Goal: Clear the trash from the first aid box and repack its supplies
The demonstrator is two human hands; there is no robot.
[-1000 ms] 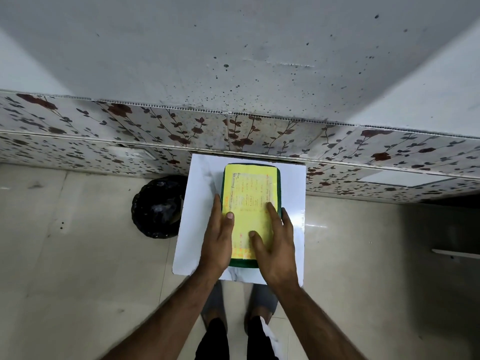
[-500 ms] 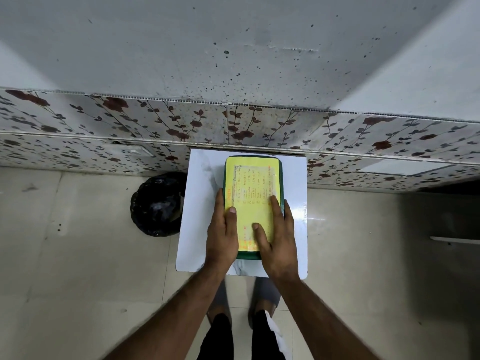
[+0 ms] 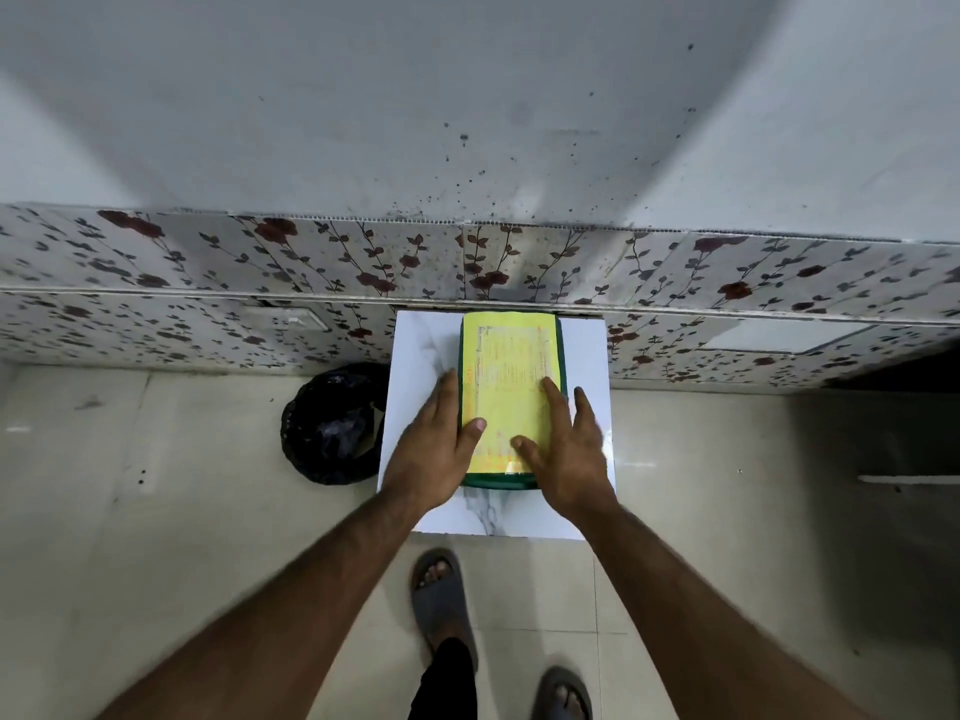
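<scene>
The first aid box (image 3: 511, 366) is green with a yellow printed sheet covering its shut lid. It stands lengthwise on a small white marble-look table (image 3: 584, 356), its far end near the wall. My left hand (image 3: 434, 449) lies along the box's left side with the thumb on the lid. My right hand (image 3: 569, 459) rests on the near right part, thumb and forefinger on the lid, the other fingers over the right edge. The box's contents are hidden.
A bin lined with a black bag (image 3: 332, 423) stands on the floor just left of the table. A floral-panelled wall (image 3: 260, 262) runs behind. My sandalled feet (image 3: 441, 600) are on the tiled floor in front.
The box now sits a little farther toward the wall, with both hands still on its sides. The view has pulled back, so my feet show. My right hand looks slightly blurred.
</scene>
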